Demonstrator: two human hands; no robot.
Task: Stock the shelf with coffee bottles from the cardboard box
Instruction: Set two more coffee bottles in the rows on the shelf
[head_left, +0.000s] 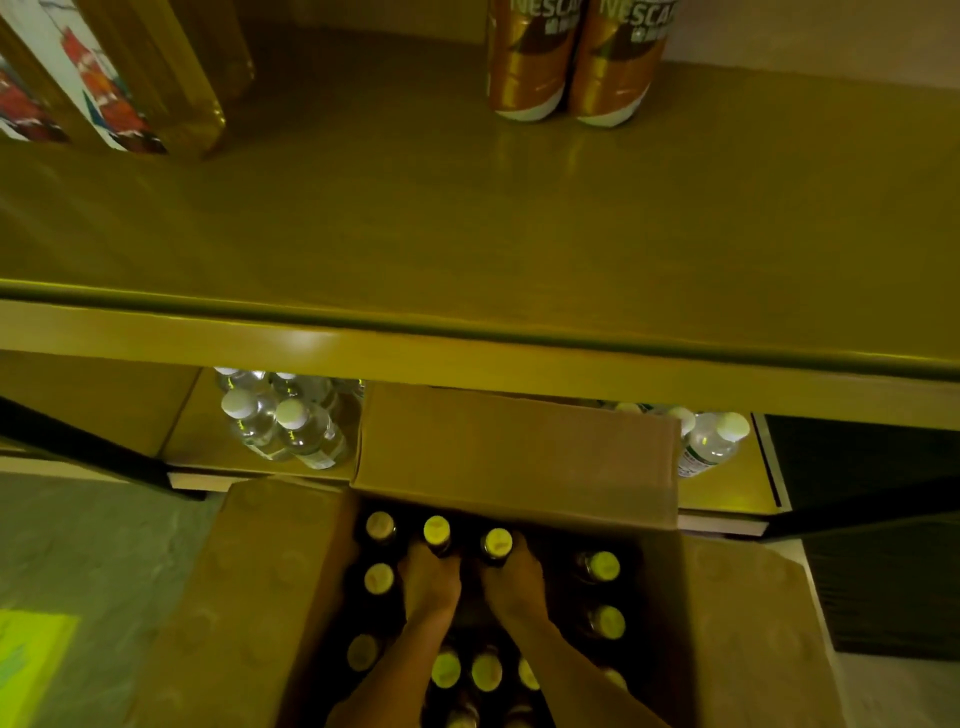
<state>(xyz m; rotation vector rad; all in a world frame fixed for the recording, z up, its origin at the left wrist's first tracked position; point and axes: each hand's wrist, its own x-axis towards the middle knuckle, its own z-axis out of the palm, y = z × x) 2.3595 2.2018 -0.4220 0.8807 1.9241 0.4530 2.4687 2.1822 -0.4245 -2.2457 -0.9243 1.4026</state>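
Note:
An open cardboard box (514, 447) stands on the floor below the shelf, holding several dark coffee bottles with yellow caps. My left hand (428, 579) is inside the box, wrapped around the neck of one coffee bottle (436, 531). Beside it my right hand (514, 582) grips another coffee bottle (497, 543). Both bottles stand upright in the box's far row. On the wooden shelf (467, 218) above, two gold Nescafé bottles (566, 67) stand side by side at the back.
Tall labelled bottles of yellow liquid (104, 78) stand at the shelf's back left. Clear water bottles (285, 426) and more water bottles (711, 441) sit on the lower shelf either side of the box flap. A dark cabinet (878, 545) is at the right.

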